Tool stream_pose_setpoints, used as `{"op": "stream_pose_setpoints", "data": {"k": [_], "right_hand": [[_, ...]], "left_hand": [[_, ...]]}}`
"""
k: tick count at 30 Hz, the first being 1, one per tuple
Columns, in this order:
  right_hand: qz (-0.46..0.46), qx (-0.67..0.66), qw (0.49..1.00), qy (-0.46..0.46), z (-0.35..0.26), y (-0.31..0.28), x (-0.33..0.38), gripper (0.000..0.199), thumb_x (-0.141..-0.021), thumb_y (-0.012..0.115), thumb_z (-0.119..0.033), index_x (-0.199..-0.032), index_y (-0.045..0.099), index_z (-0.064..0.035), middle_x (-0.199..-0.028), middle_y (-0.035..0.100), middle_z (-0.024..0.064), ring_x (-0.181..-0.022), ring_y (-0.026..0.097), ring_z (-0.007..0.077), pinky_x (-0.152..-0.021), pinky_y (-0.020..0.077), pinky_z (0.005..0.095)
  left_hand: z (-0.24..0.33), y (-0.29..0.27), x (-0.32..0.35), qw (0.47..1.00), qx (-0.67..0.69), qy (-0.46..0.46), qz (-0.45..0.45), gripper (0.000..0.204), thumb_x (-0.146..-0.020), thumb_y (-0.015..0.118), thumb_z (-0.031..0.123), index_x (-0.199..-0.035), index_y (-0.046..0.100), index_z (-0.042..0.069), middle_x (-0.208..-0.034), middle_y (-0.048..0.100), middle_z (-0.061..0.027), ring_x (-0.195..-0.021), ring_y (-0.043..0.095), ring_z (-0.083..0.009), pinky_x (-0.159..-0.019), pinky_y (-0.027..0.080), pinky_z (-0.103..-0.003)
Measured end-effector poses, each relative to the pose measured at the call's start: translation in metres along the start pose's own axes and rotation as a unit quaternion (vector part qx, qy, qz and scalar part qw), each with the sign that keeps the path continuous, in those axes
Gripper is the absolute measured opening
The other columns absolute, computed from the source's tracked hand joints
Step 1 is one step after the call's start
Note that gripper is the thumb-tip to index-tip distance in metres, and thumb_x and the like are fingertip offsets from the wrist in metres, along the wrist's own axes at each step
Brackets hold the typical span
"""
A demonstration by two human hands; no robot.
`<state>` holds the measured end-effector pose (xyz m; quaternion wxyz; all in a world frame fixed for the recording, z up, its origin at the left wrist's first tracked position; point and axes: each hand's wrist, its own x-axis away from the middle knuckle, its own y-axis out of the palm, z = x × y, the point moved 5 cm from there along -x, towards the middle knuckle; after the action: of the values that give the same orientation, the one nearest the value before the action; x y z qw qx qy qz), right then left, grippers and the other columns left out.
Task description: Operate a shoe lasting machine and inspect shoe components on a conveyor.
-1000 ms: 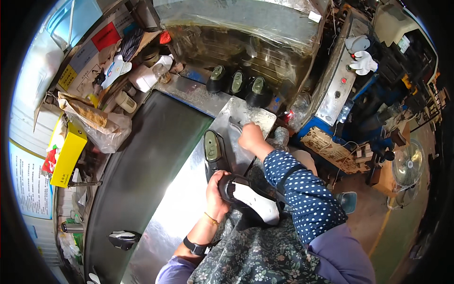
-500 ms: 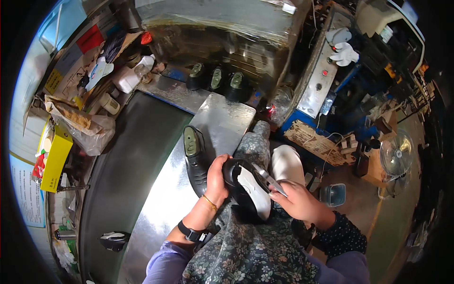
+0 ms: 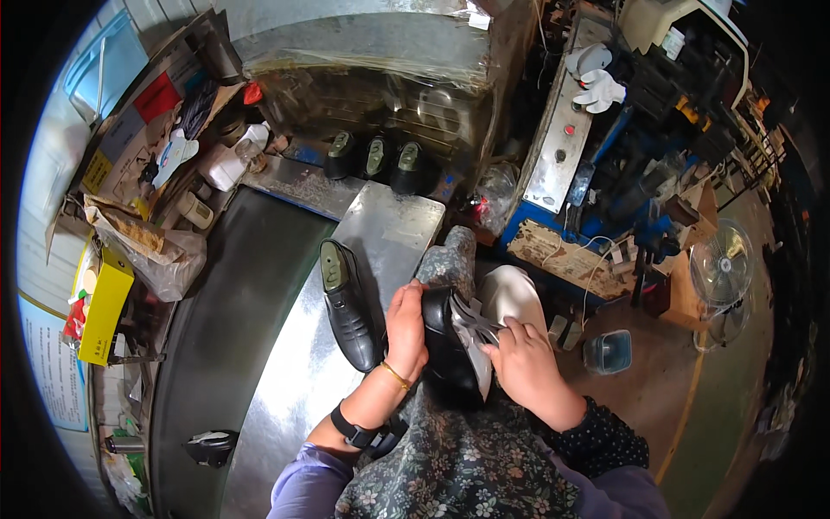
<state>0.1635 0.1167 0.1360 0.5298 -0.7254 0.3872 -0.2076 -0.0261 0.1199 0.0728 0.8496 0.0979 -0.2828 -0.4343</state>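
A black leather shoe (image 3: pixel 445 350) with a pale, soleless-looking underside lies tilted on its side over my lap. My left hand (image 3: pixel 405 329) is closed round its left side, thumb and fingers pressed on the leather. In my right hand (image 3: pixel 527 363) is a pair of metal pincers (image 3: pixel 475 326), with the jaws at the edge of the white underside. The exact grip of the jaws is too small to tell. Left of my left hand, another black shoe (image 3: pixel 348 307) with a green form inside stands on the metal bench (image 3: pixel 285 381).
Several black shoes with green forms line the bench's far end, including one (image 3: pixel 374 160) in the middle. A dark conveyor belt (image 3: pixel 233 285) runs on the left, carrying a shoe (image 3: pixel 211 449). A machine panel (image 3: pixel 558 156), a blue tub (image 3: pixel 609 352) and a fan (image 3: pixel 722 264) are on the right.
The shoe in my left hand has turned, so less of its white underside shows. My right hand has swung the pincers flatter across its edge. The whole view has shifted slightly.
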Motion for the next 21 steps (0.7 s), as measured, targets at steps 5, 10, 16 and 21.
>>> {"op": "stream_pose_setpoints", "data": {"k": [5,10,16,21], "right_hand": [[-0.055,-0.134,0.987,0.064,0.010,0.017,0.001,0.032,-0.094,0.059,-0.030,-0.082,0.053,-0.0007,-0.080,0.063,0.0209,-0.072,0.061,0.0387,-0.065,0.0476,0.0481],[-0.024,-0.321,0.945,0.062,0.025,0.046,0.010,0.035,-0.096,0.057,-0.032,-0.084,0.052,0.0011,-0.071,0.059,0.0229,-0.068,0.060,0.0441,-0.060,0.0462,0.0511],[-0.058,-0.012,0.998,0.005,0.028,-0.006,0.018,0.034,-0.092,0.061,-0.034,-0.080,0.057,-0.0015,-0.073,0.062,0.0170,-0.065,0.064,0.0342,-0.059,0.0513,0.0421],[-0.003,0.176,0.978,-0.110,0.050,0.031,0.023,0.015,-0.073,0.063,-0.019,-0.071,0.061,-0.0043,-0.070,0.062,0.0085,-0.059,0.063,0.0200,-0.051,0.0517,0.0348]], "left_hand": [[0.004,0.004,0.003,1.000,-0.013,0.008,-0.009,0.021,-0.098,0.053,0.025,-0.091,0.060,0.007,-0.084,0.058,0.0010,-0.080,0.053,-0.0086,-0.074,0.043,-0.024],[-0.025,-0.009,-0.025,0.998,0.009,-0.063,-0.020,0.019,-0.091,0.054,0.019,-0.094,0.064,0.004,-0.090,0.064,-0.0050,-0.083,0.060,-0.0155,-0.079,0.047,-0.027],[-0.047,0.001,-0.049,0.989,0.029,-0.128,-0.068,0.024,-0.085,0.059,0.024,-0.091,0.067,0.002,-0.087,0.068,-0.0081,-0.078,0.064,-0.0196,-0.075,0.050,-0.031],[-0.061,0.023,-0.061,0.984,-0.125,0.027,-0.124,0.026,-0.093,0.055,0.024,-0.100,0.066,0.003,-0.104,0.064,-0.0088,-0.100,0.057,-0.0196,-0.091,0.042,-0.030]]}}
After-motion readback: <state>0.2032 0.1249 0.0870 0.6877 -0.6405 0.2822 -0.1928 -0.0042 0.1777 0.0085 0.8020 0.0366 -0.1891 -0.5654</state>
